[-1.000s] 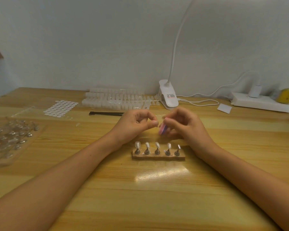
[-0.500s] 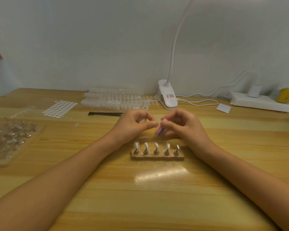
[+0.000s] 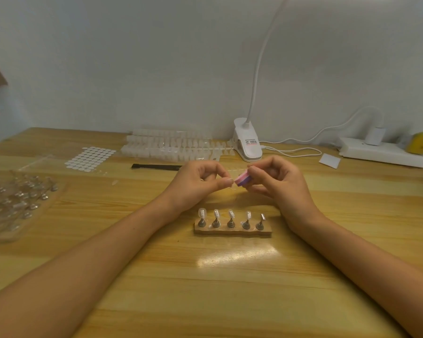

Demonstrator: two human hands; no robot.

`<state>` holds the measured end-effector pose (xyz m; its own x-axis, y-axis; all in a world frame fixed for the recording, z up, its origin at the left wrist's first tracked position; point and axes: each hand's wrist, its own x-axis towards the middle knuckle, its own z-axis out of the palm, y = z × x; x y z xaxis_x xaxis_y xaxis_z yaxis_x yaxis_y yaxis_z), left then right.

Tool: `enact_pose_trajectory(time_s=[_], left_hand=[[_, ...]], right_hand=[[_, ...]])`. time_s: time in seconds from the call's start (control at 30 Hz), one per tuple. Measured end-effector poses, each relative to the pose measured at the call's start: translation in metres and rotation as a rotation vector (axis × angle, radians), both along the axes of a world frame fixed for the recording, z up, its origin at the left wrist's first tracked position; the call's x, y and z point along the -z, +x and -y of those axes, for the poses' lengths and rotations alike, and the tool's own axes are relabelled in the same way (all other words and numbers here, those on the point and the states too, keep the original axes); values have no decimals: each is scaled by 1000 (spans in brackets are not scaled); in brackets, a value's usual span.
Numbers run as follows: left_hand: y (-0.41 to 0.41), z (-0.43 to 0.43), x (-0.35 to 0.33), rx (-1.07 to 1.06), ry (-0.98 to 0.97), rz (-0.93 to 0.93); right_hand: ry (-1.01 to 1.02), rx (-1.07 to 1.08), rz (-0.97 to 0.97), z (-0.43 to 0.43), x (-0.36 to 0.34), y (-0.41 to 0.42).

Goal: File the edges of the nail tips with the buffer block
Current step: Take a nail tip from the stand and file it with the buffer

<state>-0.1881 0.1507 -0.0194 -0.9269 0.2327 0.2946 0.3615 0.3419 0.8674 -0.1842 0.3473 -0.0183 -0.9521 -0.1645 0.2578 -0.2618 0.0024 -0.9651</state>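
My right hand (image 3: 281,184) grips a small pink and purple buffer block (image 3: 242,179) between thumb and fingers. My left hand (image 3: 198,184) pinches a clear nail tip (image 3: 233,187) that is barely visible at its fingertips. The block touches the tip's edge just above the table. In front of both hands a wooden holder (image 3: 232,231) carries several clear nail tips (image 3: 230,214) on metal stands in a row.
Strips of clear nail tips (image 3: 171,146) lie at the back, with a black tool (image 3: 155,166) before them. A sticker sheet (image 3: 89,155) and a bag of metal stands (image 3: 17,198) are at the left. A clip lamp (image 3: 248,141) and power strip (image 3: 383,153) stand at the right.
The buffer block has shifted slightly against the nail tip and now shows more of its pink face. Both hands stay in the same place above the holder.
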Motion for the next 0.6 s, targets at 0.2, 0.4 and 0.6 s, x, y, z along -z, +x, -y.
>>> enact_pose_trajectory(time_s=[0.2,0.4,0.6], left_hand=[[-1,1,-1,21,13,-8],[-2,1,1,1,18,11],[0,2,-2,37,56,37]], right_hand=[[106,-86,-62,5,2,3],[22,8,-74,0,1,3],[269,14,-103,-12,2,2]])
